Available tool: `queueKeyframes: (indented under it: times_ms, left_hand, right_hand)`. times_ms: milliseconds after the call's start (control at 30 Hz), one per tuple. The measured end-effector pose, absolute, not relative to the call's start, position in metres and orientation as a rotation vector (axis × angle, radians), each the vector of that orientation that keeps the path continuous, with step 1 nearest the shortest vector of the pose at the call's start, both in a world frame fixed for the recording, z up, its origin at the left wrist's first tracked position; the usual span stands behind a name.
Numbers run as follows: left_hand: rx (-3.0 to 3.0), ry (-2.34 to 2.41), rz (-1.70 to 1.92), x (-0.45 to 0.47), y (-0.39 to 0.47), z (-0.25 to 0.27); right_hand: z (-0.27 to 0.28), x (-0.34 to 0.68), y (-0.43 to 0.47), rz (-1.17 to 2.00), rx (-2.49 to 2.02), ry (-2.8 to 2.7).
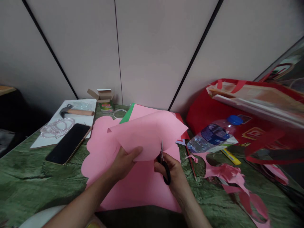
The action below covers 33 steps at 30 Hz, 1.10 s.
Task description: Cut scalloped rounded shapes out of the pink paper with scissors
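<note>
My left hand [126, 162] pinches the near edge of a curled sheet of pink paper [144, 136], thumb on top. In my right hand [169, 167] is a pair of black-handled scissors [166, 169], fingers through the loops. The scissor blades point away from me and meet the raised pink sheet at its near right side. Beneath lie more pink sheets [142, 190], and a scallop-edged pink cutout [97, 148] is at the left. A green sheet [127, 114] shows partly behind the raised paper.
Left are a phone [68, 143], a hammer [77, 111] and beads [57, 127] on a white sheet, and an opened small box [105, 103]. Right are a tilted water bottle [211, 134], a red bag [201, 110], a yellow cutter [231, 156], a pencil [191, 164] and pink scraps [237, 180].
</note>
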<state>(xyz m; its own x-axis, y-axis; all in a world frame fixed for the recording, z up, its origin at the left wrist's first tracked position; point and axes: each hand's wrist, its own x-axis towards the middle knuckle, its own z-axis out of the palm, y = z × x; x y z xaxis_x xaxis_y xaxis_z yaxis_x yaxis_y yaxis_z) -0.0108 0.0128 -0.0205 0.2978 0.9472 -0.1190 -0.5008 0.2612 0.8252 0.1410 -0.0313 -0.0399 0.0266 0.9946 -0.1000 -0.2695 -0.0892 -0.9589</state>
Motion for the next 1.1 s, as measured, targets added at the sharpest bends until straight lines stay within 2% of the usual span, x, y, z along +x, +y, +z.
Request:
queueKeyframes:
  times_ms: [1100]
  left_hand:
    - [0.84, 0.701, 1.077, -0.0179, 0.0204, -0.0235]
  right_hand:
    - [-0.0446, 0.1421, -0.0324, 1.341, -1.185, -1.007]
